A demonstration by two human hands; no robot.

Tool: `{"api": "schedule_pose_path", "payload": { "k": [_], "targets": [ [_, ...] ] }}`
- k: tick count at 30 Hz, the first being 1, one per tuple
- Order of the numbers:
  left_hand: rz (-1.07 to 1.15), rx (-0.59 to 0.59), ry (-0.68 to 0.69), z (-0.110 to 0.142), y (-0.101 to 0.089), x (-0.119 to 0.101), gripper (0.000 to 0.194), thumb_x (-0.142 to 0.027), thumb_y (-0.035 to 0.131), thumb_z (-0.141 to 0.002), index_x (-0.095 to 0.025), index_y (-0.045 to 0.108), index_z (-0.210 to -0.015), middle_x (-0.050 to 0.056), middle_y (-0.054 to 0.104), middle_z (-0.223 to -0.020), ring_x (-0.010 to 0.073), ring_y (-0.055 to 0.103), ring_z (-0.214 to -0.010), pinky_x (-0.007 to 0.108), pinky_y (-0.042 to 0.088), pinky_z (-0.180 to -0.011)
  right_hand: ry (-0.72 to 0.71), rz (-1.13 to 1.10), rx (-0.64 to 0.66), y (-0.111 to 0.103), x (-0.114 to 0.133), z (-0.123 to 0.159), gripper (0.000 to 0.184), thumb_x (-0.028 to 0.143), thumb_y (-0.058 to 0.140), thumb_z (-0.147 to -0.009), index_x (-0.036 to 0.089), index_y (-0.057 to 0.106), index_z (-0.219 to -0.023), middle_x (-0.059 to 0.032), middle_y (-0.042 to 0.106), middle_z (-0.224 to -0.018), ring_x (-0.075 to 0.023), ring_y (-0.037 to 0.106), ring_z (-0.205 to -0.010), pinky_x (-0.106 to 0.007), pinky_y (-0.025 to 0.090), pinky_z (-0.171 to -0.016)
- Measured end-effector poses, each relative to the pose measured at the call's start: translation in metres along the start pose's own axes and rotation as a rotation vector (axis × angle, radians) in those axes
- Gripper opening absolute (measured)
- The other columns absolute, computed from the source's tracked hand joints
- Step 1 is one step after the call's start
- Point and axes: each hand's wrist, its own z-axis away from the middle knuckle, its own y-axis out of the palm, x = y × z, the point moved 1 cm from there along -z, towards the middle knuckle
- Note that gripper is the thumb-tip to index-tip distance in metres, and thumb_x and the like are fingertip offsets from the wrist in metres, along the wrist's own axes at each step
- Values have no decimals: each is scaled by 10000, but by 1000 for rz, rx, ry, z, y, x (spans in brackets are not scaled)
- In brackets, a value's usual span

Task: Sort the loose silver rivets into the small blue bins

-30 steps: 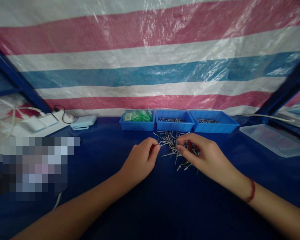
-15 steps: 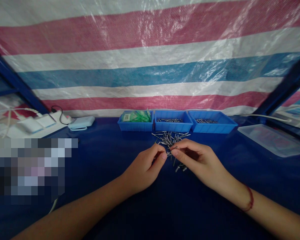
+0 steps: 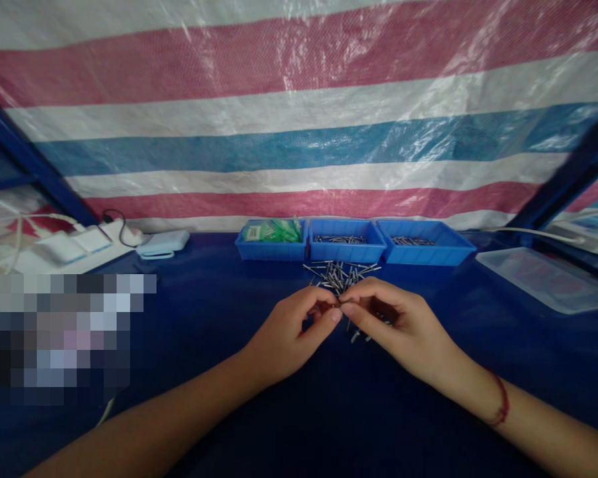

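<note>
A pile of thin metal blind rivets (image 3: 335, 273) lies on the dark blue table, with several more partly covered by my right hand (image 3: 396, 322). Thumb and forefinger of that hand pinch one small blind rivet (image 3: 347, 302) just in front of the pile. My left hand (image 3: 296, 332) is closed in a pinch too, its fingertips meeting the left end of the same rivet. Most of this rivet is hidden by the fingers.
Behind the pile stand three blue bins: one with green plastic packets (image 3: 274, 231), a middle bin (image 3: 346, 253) and a right bin (image 3: 431, 255) holding rivets. A clear plastic lid (image 3: 548, 279) lies right; a power strip (image 3: 80, 255) and light-blue device (image 3: 163, 243) are left.
My left fingertips have moved right, closing the small gap to my right fingertips. My right hand has stayed almost in place, still pinching.
</note>
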Motion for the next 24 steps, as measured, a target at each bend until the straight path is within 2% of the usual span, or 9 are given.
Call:
{"api": "schedule_pose_path", "payload": {
  "k": [8, 14, 24],
  "targets": [
    [18, -91, -19, 0, -2, 1, 79, -232, 537, -849, -175, 569, -894, -7, 599, -810, 108, 547, -712, 230, 422, -663, 15, -2, 0, 1, 0, 0, 122, 295, 566, -829, 187, 620, -847, -6, 609, -665, -115, 543, -553, -236, 435, -489],
    [16, -140, -13, 0, -2, -2, 66, -224, 550, -832, -177, 569, -875, 0, 612, -817, 111, 549, -697, 240, 427, -655, -21, -5, -9, 1, 3, -1, 102, 285, 570, -827, 194, 616, -821, -15, 628, -698, -124, 569, -597, -242, 483, -541],
    [21, -164, 28, 2, -4, -3, 56, -229, 563, -831, -176, 561, -849, -5, 596, -793, 102, 539, -678, 225, 424, -639, -58, 55, 17, -1, 1, 1, 93, 269, 562, -844, 199, 623, -837, -6, 636, -726, -124, 590, -631, -240, 480, -573]
  ]
}}
